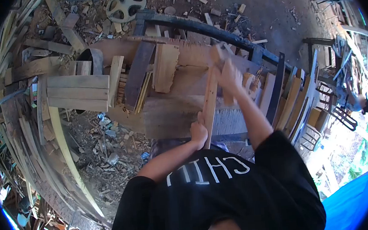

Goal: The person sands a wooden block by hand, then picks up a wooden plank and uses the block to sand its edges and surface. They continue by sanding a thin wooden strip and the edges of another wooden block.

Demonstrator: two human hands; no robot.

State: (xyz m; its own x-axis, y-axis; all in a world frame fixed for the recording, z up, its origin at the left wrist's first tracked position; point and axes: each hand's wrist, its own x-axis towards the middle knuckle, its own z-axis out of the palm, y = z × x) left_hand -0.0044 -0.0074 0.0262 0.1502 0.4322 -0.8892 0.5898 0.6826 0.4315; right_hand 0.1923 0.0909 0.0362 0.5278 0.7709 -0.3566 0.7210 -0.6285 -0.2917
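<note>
You brace a long wooden strip [210, 99] across the workbench [169, 118], centre of the frame.
Your left hand [199, 133] grasps the strip's lower end, just above your shirt [212, 199], likely to stop it shifting. Your right hand [231, 75], blurred at the strip's upper end, seems closed around a wooden piece [217, 54] too smeared to identify. Boards [166, 69] lie upper left of the strip, perhaps set there to leave you working room.
</note>
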